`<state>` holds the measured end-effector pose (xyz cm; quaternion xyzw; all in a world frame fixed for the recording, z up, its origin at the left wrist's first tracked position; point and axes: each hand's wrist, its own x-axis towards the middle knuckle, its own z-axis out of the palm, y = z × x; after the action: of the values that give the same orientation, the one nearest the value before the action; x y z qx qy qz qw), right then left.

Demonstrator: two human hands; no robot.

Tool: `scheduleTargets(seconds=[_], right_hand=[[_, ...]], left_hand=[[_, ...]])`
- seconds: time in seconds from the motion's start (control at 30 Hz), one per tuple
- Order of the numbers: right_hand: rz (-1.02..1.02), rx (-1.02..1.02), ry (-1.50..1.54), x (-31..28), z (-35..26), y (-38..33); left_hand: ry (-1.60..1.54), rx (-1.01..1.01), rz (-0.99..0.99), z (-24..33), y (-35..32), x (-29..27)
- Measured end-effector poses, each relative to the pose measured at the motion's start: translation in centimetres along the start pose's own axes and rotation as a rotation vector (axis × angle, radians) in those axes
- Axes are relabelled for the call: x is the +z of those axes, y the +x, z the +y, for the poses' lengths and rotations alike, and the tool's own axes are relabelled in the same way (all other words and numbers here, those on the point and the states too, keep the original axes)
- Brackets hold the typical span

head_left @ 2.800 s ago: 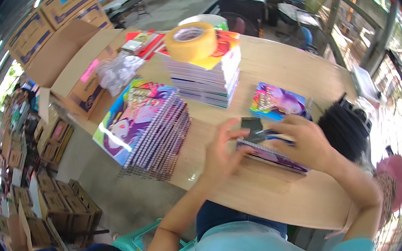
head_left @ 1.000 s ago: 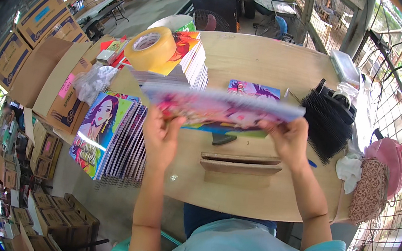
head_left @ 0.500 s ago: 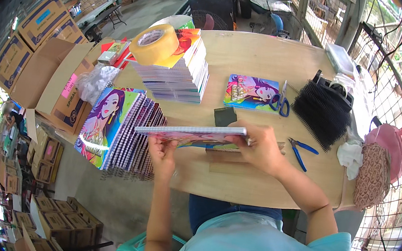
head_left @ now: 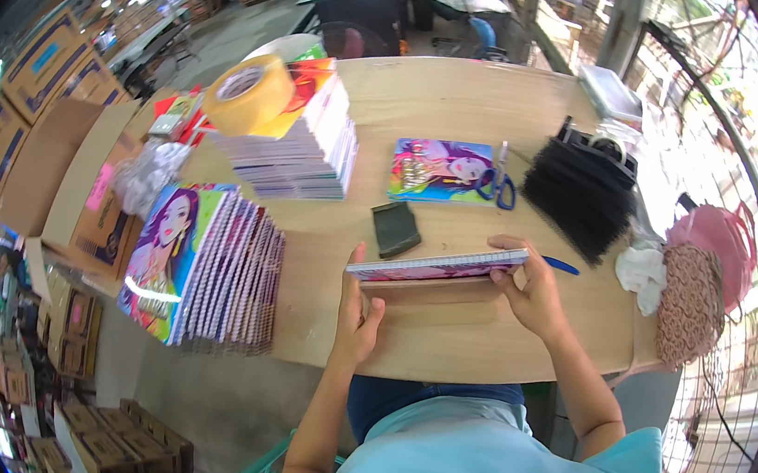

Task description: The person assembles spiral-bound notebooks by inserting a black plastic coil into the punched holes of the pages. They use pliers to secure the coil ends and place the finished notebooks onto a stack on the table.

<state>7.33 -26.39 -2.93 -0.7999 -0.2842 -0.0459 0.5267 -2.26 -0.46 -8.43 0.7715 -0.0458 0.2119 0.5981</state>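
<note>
Held above the table's near side is a notebook (head_left: 436,268) with a colourful cover, seen nearly edge-on, its page edges facing up. My left hand (head_left: 357,316) supports its left end, fingers pointing up along the edge and thumb apart. At the other end, my right hand (head_left: 533,296) grips the notebook between thumb and fingers. Just beyond it lies a small dark block (head_left: 396,229). A flat tan board (head_left: 436,310) shows partly beneath the notebook. One blue plier handle (head_left: 563,265) sticks out beside my right hand; the remainder is hidden.
Spiral notebooks (head_left: 207,268) lean in a row at left, near an open carton (head_left: 90,190). Behind them, a tape roll (head_left: 248,94) tops a stack of unbound books (head_left: 299,157). Scissors (head_left: 500,185) touch a loose cover (head_left: 440,171). Black spiral coils (head_left: 580,199) lie at right.
The notebook has shifted right and is tilted more, its right end higher. My left hand has moved right with it, its fingers now upright. The dark block is more exposed; the pliers are mostly covered.
</note>
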Motion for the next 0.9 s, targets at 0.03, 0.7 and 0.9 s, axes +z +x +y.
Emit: scheduleTargets(seconds=[0.03,0.7,0.9], right_hand=[[0.042,0.078,0.041,0.1,1.2,-1.0],[0.251,-0.205,-0.293,-7.3,8.5,5.7],[-0.217,-0.183,-0.046,-8.6,0.4,3.2]], left_hand=[[-0.087,-0.026,0.004,0.6,0.1,0.6],[0.65,0.472,-0.084,9.6,6.0,9.1],[0.589,0.584,-0.144,9.2,5.1,8.5]])
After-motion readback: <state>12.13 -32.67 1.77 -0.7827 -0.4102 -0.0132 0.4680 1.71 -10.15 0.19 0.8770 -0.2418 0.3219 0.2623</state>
